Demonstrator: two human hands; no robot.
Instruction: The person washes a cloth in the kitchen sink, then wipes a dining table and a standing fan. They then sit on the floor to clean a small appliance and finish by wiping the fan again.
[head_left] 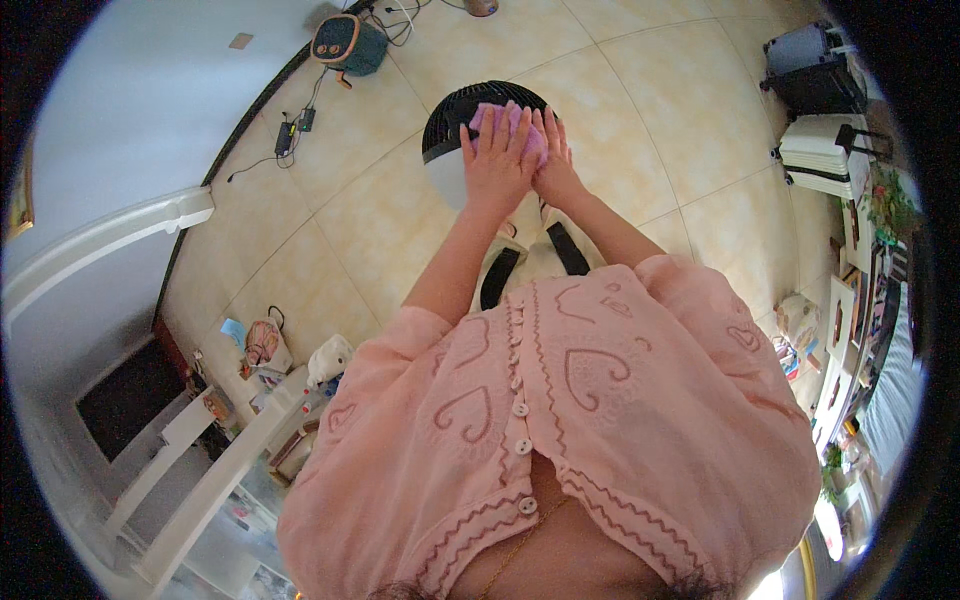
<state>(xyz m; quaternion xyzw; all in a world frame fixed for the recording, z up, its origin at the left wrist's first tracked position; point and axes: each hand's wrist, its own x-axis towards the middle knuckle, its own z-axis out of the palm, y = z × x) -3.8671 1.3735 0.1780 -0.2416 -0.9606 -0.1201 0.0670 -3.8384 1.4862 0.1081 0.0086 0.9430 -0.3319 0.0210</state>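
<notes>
A purple cloth (498, 122) lies bunched against the black slatted top of a rounded appliance (455, 125), which looks like a fan. The lower part of its casing is white. My left hand (496, 168) presses on the cloth, its fingers stretched out and spread. Close beside it, my right hand (556, 170) rests along the cloth's right edge with its fingers extended too. My palms hide much of the cloth and the appliance's right side.
Beyond the appliance to the left stands a dark green box-shaped device (350, 45) with cords. Black adapters (285, 138) lie on the tiled floor (330, 215) near the wall. Suitcases (815, 155) stand at the far right. A bag (268, 345) sits at the lower left.
</notes>
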